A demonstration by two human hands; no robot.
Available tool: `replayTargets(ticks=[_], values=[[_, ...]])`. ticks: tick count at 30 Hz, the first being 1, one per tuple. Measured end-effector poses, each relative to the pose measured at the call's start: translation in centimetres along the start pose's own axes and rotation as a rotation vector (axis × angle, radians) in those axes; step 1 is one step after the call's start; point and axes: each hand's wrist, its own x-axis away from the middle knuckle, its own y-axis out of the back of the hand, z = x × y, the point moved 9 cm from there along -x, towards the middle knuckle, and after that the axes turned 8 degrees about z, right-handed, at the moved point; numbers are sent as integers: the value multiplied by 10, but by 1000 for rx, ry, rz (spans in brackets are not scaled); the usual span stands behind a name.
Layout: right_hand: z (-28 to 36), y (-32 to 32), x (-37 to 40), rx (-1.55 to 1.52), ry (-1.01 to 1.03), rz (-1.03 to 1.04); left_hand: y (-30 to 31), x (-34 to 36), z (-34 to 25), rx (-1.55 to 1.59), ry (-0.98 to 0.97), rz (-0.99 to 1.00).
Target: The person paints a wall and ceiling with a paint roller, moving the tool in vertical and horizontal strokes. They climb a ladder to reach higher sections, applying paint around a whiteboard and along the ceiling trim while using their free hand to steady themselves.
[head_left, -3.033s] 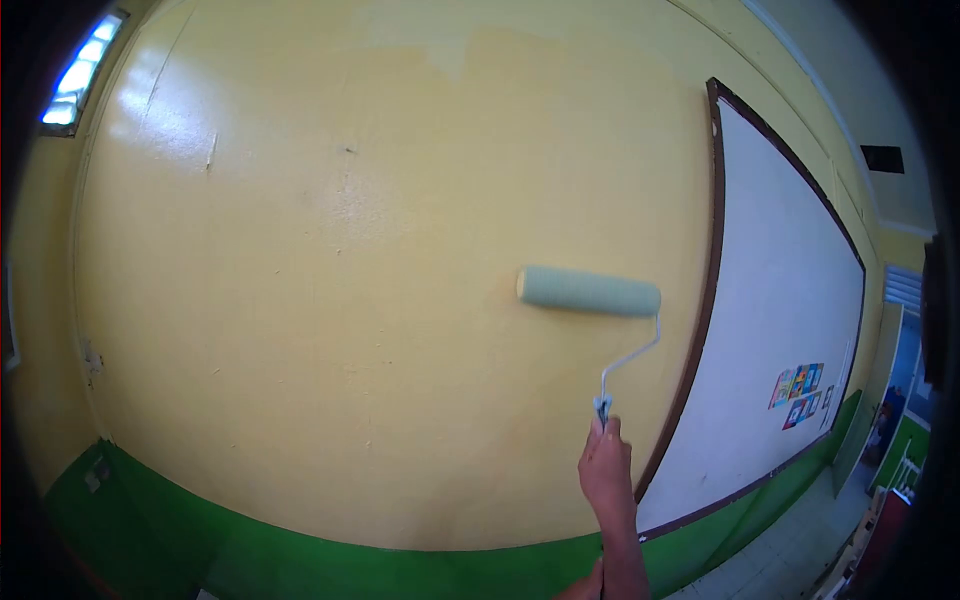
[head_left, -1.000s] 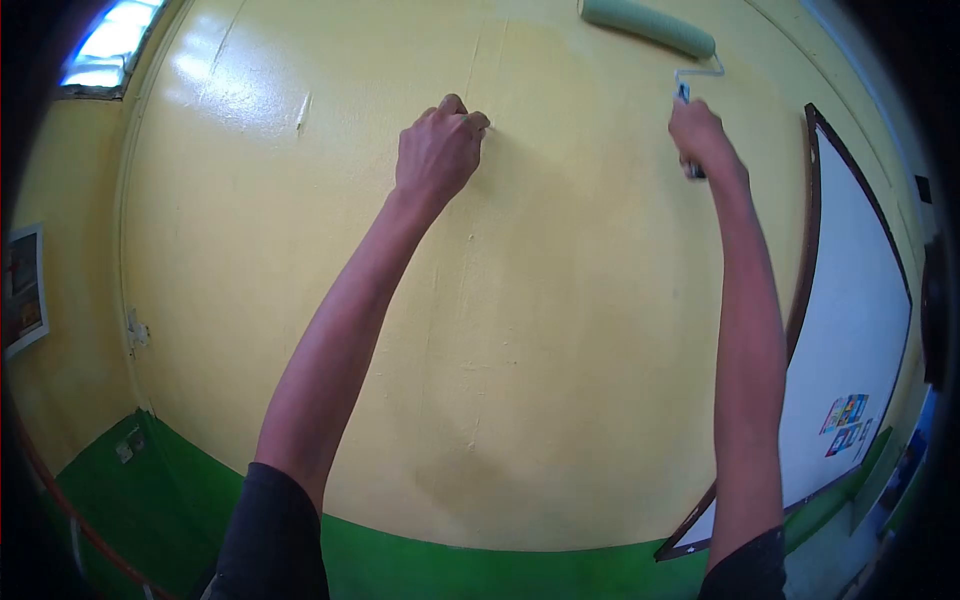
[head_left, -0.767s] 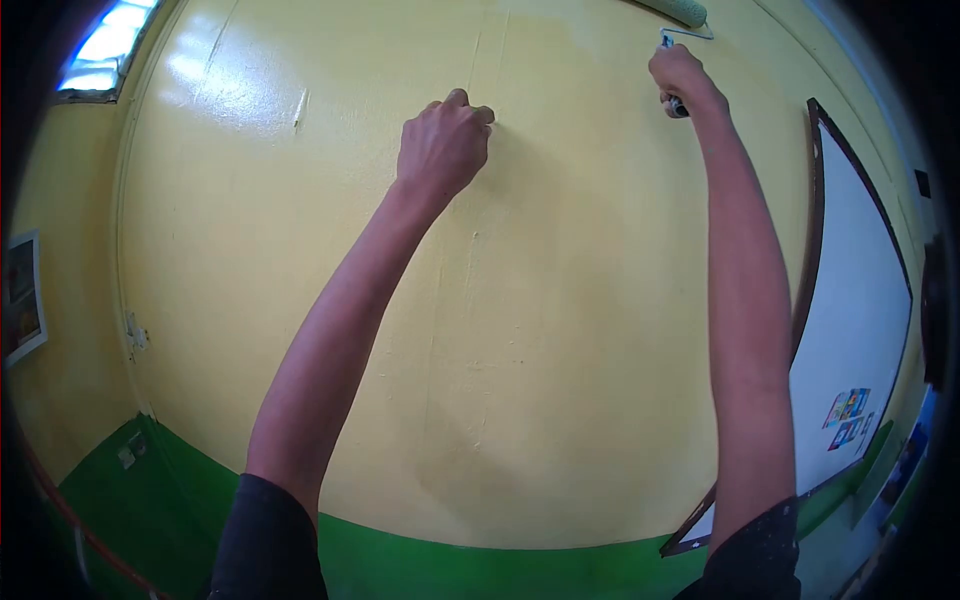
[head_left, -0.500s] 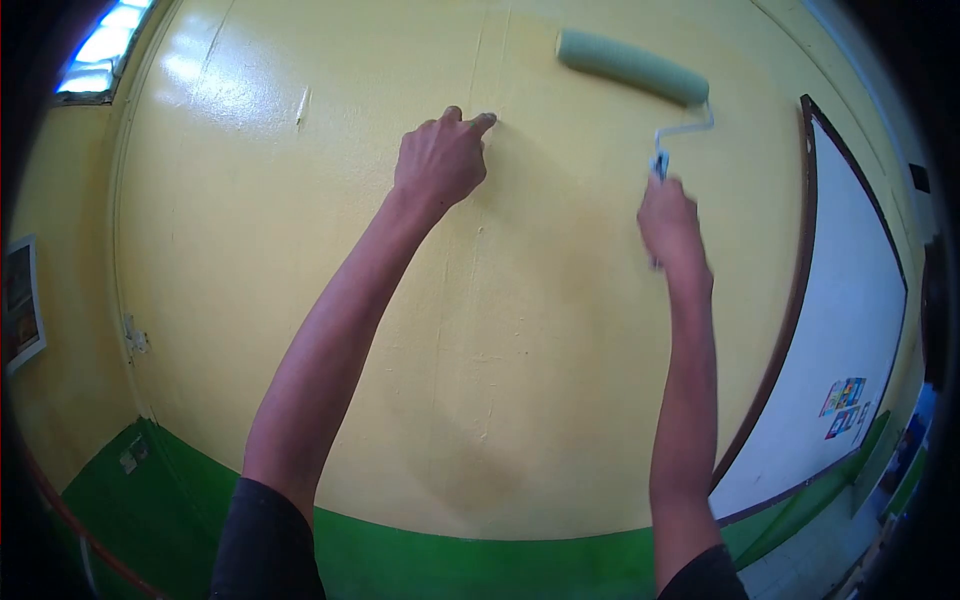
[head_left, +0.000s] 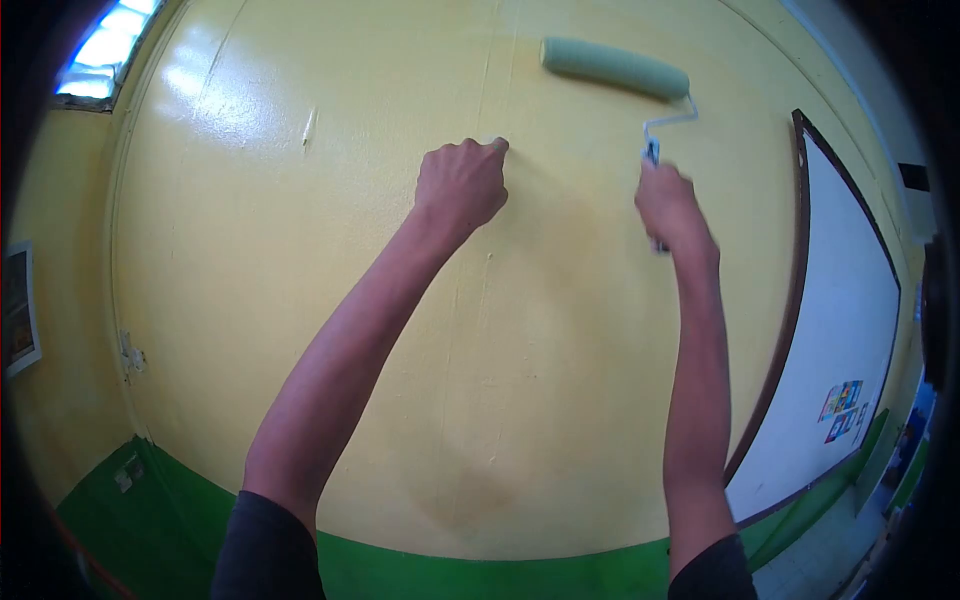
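Observation:
A paint roller point(head_left: 615, 69) with a pale green sleeve lies close against the yellow wall point(head_left: 350, 200) at the upper right. My right hand point(head_left: 672, 205) is wrapped round its handle, below the bent wire frame. To the left, my left hand point(head_left: 462, 183) is raised to the same wall, fingers curled in and knuckles up. One fingertip, greyish at its end, points right at the wall surface. Whether anything small sits inside that closed hand I cannot tell. Thin vertical ridges and small bumps run down the wall beside it.
A whiteboard point(head_left: 835, 320) in a dark frame hangs at the right, with small coloured stickers point(head_left: 842, 411) on it. Green paint point(head_left: 430, 575) covers the wall's lower band. On the left are a louvred window point(head_left: 108, 50), a picture point(head_left: 21, 310) and a socket point(head_left: 129, 473).
My left hand has shifted slightly right and down, its pointing finger now more tucked in. The roller appears a little farther left and up, still in my right hand.

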Motion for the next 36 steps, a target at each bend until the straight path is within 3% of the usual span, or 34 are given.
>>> replayTargets(ticks=[3,7,10,13,15,19,23,27,31,33,36], values=[[50,23,-44,11,-6,86,-1,1,0,-14,-8,-15],[81,30,-132,-57,41,24,-2,0,0,-42,-24,-44],[95,31,-221,90,30,12,0,-1,1,-51,-43,-63],[105,37,-235,-122,-36,-49,-4,-2,1,-57,-67,-85],[139,51,-158,-199,-149,-95,-2,-3,2,-62,-77,-111],[145,49,-159,-156,-115,-113,-5,0,3,-39,-80,-58],[109,0,-149,64,93,-60,-8,7,8,-22,-89,-79],[81,-26,-25,-40,-27,-21,-9,7,9,7,-102,-69],[65,-42,39,-27,-106,0,-13,8,6,36,-115,-66],[63,-48,36,-85,-141,43,-12,9,5,16,-128,-89],[87,-34,-5,-16,-25,-32,-12,9,3,-19,-131,-73]])
